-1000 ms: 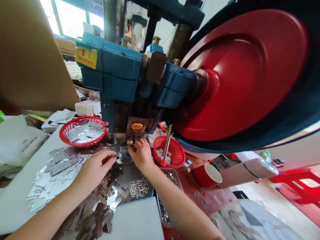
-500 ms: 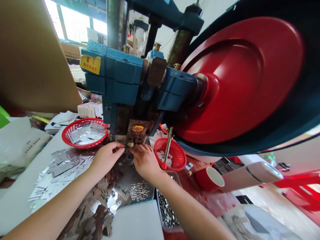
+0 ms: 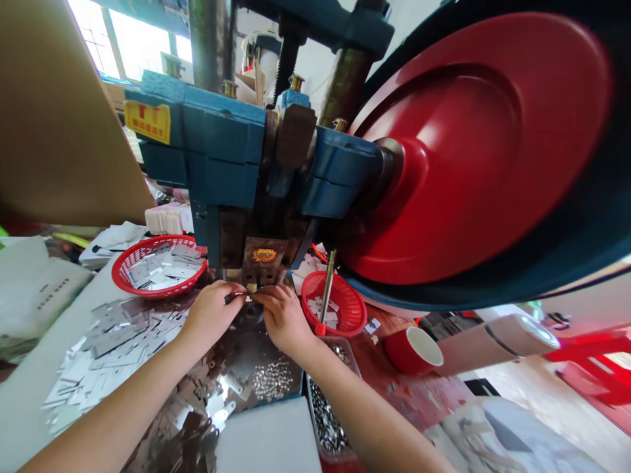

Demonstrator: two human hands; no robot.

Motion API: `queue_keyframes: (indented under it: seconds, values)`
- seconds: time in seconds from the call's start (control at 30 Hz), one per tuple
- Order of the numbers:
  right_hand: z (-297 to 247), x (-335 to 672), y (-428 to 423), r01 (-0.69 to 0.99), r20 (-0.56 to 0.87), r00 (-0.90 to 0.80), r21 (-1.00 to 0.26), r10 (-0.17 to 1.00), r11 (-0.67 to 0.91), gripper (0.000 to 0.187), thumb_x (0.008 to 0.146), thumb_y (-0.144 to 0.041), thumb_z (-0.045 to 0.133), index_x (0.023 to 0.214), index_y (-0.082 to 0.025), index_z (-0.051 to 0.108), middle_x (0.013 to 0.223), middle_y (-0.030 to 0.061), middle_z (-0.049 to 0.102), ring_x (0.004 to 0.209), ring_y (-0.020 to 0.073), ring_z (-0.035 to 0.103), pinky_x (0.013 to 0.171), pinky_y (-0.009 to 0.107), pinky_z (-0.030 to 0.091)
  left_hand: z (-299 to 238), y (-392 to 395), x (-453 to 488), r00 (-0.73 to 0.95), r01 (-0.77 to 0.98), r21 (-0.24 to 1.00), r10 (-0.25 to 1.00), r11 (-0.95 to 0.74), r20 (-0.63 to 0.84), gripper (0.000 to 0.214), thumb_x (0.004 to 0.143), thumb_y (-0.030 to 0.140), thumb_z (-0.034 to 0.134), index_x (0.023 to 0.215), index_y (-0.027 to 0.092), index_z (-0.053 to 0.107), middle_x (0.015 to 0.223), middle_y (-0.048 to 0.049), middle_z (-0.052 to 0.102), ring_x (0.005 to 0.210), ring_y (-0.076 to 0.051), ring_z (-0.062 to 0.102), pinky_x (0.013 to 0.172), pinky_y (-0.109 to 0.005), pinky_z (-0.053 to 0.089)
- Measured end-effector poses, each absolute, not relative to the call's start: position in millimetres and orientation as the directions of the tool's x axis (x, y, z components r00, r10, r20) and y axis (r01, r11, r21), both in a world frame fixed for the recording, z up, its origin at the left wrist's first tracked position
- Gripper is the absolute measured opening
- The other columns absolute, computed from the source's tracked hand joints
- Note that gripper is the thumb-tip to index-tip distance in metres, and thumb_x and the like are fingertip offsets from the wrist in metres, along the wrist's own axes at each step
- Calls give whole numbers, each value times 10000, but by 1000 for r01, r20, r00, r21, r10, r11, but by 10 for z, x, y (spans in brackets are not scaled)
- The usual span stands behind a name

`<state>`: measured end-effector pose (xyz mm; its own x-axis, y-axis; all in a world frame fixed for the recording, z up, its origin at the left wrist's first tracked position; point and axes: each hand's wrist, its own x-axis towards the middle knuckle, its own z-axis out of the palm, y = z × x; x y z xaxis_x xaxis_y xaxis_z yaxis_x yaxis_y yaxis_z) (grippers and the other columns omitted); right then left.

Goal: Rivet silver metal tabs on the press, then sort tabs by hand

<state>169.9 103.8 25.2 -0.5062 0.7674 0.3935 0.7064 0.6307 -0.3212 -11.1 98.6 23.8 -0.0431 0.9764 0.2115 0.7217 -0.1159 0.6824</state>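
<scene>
Nearest, a clear tray (image 3: pixel 310 404) is filled with small silver rivets. A looser heap of rivets (image 3: pixel 273 378) lies just beside it. Flat metal plates (image 3: pixel 113 335) are strewn leftward.

A small metal piece (image 3: pixel 241 296) – thin, silvery, mostly hidden – is pinched by the left hand (image 3: pixel 211 314) just under the press die (image 3: pixel 261 257). The right hand (image 3: pixel 284 320) is curled, fingertips at the piece; its grip cannot be told.

Behind, the left red basket (image 3: pixel 158 289) holds plates and the right red basket (image 3: pixel 345 316) holds a few pieces, with a rod (image 3: pixel 325 282) slanting across it. The red flywheel (image 3: pixel 483 151) looms above.
</scene>
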Motion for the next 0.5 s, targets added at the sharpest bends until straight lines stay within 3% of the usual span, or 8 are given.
queue_keyframes:
  seconds: [0.37,0.43,0.5]
  values:
    - [383,1613,953,770,338,-564,-113,753,627,284,874,-203,498,1090,-309,649,1076,41,624,1116,235,464,1085,490,212,59,1098,-123,-27,647,754,985,-114,172,306,747,307,514,976,222,698,1022,-46,686,988,-240,613,938,-377,446]
    - [382,1593,985,768,341,-556,-137,758,625,272,860,-187,503,1045,-300,667,1052,40,631,1107,232,477,1077,479,244,75,1115,-101,-20,625,773,988,-105,151,306,741,280,501,969,220,696,1009,-37,694,973,-233,623,926,-372,457]
    - [342,1627,1020,741,362,-528,-246,768,625,288,841,-154,495,1024,-281,678,1068,37,639,1082,216,508,1047,432,316,116,1112,-100,-27,609,787,990,-94,139,296,734,281,511,957,214,693,1011,-36,696,977,-233,625,916,-365,464]
